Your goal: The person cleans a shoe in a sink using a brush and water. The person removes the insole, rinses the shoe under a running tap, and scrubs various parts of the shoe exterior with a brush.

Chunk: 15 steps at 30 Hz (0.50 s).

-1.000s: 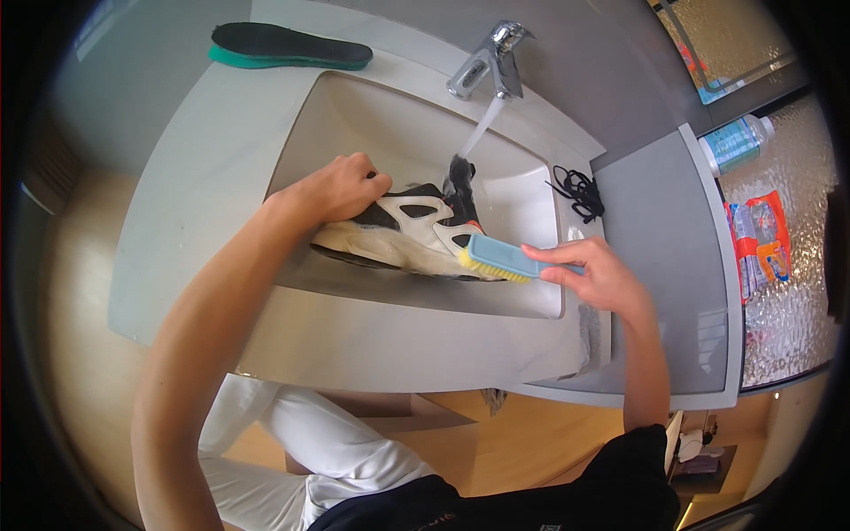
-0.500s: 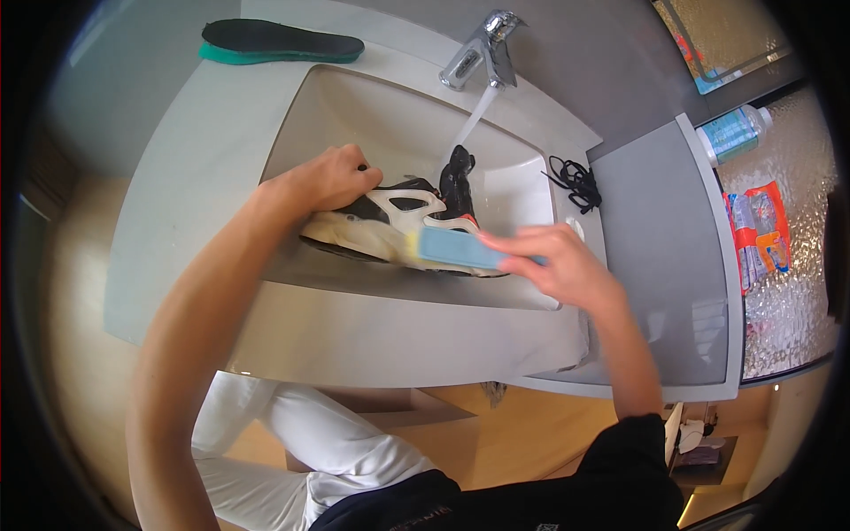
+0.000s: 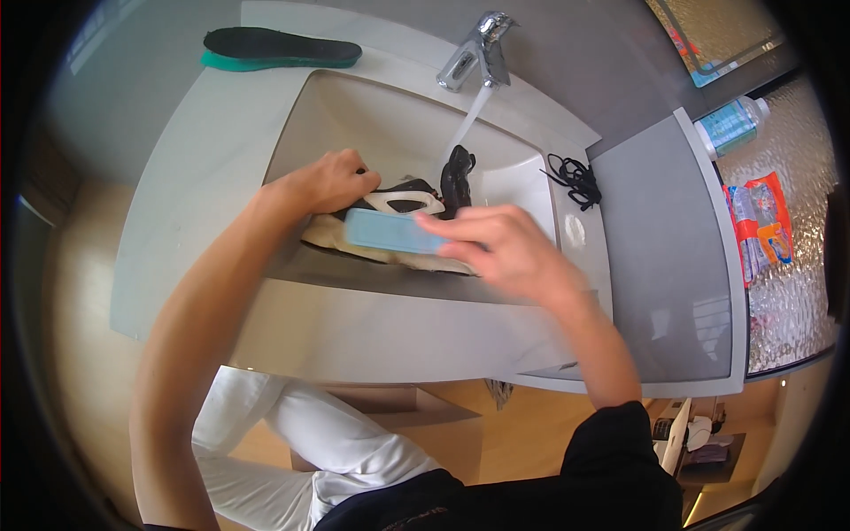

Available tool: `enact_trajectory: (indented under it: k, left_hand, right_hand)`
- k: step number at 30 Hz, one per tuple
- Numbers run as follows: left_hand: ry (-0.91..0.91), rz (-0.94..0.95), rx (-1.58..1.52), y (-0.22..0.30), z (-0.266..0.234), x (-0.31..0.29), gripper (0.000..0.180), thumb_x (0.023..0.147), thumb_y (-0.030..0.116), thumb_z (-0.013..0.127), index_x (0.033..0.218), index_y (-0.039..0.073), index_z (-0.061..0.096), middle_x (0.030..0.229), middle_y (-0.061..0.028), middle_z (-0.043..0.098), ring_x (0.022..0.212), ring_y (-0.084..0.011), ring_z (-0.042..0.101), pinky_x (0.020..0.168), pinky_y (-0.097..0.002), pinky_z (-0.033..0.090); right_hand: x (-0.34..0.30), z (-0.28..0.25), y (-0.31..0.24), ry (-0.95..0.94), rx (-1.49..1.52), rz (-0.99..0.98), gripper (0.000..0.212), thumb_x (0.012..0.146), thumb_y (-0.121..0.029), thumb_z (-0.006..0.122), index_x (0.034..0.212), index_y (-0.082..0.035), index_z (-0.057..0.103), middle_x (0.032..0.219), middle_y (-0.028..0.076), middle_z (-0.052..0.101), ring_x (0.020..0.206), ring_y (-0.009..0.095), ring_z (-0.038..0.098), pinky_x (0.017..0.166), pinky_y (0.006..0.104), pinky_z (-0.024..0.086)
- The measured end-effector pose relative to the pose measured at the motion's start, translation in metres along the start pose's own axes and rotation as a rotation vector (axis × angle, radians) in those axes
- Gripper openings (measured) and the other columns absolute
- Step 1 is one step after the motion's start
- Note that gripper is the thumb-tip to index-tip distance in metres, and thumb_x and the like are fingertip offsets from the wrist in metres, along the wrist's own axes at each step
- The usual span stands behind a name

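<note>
My right hand [image 3: 505,252] is closed around a light blue brush [image 3: 390,230], pressing it on the side of the shoe [image 3: 398,221]. My left hand [image 3: 323,181] clamps the shoe's heel end, pinning it on the near edge of the sink [image 3: 354,106] in the counter [image 3: 204,159]. Water runs from the tap [image 3: 478,49] just behind. I judge the wet shoe could slip from my left hand under the scrubbing and splash water onto the black laces [image 3: 575,177] or the insole [image 3: 279,46].
</note>
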<state>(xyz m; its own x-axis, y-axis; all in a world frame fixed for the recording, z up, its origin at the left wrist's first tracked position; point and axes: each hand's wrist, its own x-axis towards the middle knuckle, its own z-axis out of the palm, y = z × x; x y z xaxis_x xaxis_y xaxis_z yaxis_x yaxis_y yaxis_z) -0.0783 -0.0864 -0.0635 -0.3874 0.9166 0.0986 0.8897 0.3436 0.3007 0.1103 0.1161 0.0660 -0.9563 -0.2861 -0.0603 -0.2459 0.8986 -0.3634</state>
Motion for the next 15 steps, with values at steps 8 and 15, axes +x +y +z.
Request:
enact_trajectory:
  k: [8, 15]
  left_hand:
    - [-0.105, -0.054, -0.044, 0.025, -0.022, 0.001, 0.026, 0.097, 0.015, 0.051, 0.118, 0.011, 0.066, 0.122, -0.0278, 0.059, 0.112, -0.0443, 0.063, 0.095, -0.0453, 0.053]
    - [-0.126, -0.031, -0.033, 0.021, -0.025, 0.003, 0.026, 0.097, 0.016, 0.052, 0.118, 0.011, 0.066, 0.121, -0.0269, 0.059, 0.111, -0.0443, 0.062, 0.094, -0.0461, 0.053]
  right_hand:
    - [-0.072, -0.046, 0.031, -0.13, 0.164, 0.333, 0.046, 0.086, -0.009, 0.074, 0.131, -0.019, 0.069, 0.093, 0.018, 0.071, 0.071, 0.035, 0.061, 0.069, 0.0396, 0.048]
    - [0.005, 0.016, -0.002, 0.09, 0.116, -0.062, 0.048, 0.085, -0.011, 0.077, 0.131, -0.019, 0.069, 0.083, 0.015, 0.066, 0.069, 0.033, 0.059, 0.066, 0.0399, 0.048]
